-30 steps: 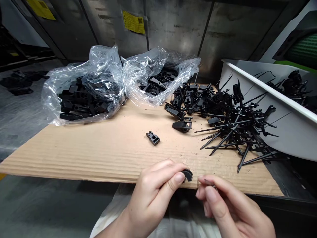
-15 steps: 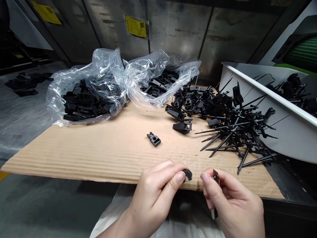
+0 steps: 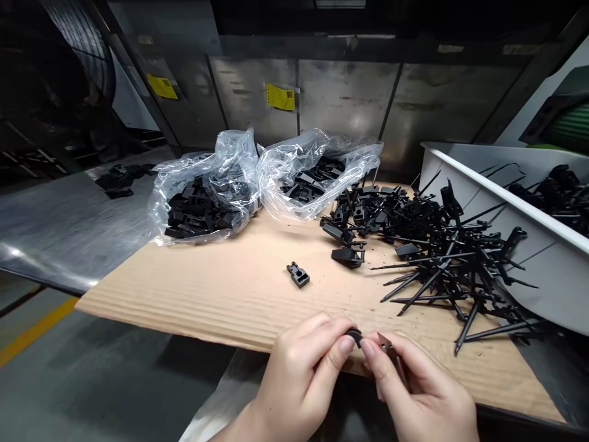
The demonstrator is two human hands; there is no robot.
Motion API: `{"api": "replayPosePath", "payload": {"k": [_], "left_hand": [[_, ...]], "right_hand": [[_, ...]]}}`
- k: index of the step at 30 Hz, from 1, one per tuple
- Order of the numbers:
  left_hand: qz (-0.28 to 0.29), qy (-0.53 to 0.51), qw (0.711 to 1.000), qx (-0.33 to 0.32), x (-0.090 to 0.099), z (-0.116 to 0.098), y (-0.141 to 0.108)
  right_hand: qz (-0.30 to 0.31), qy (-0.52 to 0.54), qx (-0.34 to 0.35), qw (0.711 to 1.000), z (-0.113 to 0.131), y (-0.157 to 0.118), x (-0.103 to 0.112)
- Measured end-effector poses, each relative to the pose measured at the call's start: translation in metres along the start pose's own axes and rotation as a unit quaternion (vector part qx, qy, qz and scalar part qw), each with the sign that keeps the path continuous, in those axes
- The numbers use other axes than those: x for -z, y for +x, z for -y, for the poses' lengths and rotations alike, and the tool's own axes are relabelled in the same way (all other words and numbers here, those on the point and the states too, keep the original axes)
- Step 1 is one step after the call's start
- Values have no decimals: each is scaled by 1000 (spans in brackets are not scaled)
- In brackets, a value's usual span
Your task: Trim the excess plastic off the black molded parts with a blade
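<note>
Head view: over the near edge of a cardboard sheet (image 3: 221,288), the left hand (image 3: 301,368) pinches a curved black piece (image 3: 355,334) between thumb and forefinger. Just to its right, the right hand (image 3: 416,387) grips a flat metal tool (image 3: 386,347) in curled fingers (its pointed end tilts far and left). The right thumb seems to touch the curved piece, though the fingers hide the exact contact. One loose black part (image 3: 298,275) lies on the cardboard, on the far side of the left hand. Farther off sit a left bag (image 3: 234,150) and a right bag (image 3: 280,172), both clear plastic around black parts. At right, a tangled heap (image 3: 442,258) of black pieces and thin rods lies beside a pale bin (image 3: 529,215).
</note>
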State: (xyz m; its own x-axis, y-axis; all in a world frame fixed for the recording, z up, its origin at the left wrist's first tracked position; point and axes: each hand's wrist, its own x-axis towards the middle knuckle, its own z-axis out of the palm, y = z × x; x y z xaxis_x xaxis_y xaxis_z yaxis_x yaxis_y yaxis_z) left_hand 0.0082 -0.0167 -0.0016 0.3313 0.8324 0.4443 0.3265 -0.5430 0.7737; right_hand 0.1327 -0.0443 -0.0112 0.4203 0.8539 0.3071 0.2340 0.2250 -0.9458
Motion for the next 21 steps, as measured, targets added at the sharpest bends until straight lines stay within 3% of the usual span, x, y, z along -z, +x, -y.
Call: {"api": "replayPosePath", "payload": {"k": [3, 5, 8, 11, 17, 21], "left_hand": [[-31, 22, 999, -39, -4, 3, -3], [-41, 29, 997, -51, -6, 5, -4], [-45, 29, 997, -57, -6, 8, -6], [-50, 34, 996, -61, -5, 8, -6], [-49, 20, 997, -50, -3, 7, -1], [-52, 9, 997, -52, -5, 6, -3]], "right_hand": [[-59, -59, 130, 988, -3, -2, -6], [-111, -94, 167, 975, -4, -3, -6], [-139, -96, 82, 982, -5, -3, -4], [-99, -81, -3, 992, -4, -3, 1], [-40, -79, -28, 996, -1, -1, 5], [-38, -84, -18, 996, -8, -4, 10]]}}
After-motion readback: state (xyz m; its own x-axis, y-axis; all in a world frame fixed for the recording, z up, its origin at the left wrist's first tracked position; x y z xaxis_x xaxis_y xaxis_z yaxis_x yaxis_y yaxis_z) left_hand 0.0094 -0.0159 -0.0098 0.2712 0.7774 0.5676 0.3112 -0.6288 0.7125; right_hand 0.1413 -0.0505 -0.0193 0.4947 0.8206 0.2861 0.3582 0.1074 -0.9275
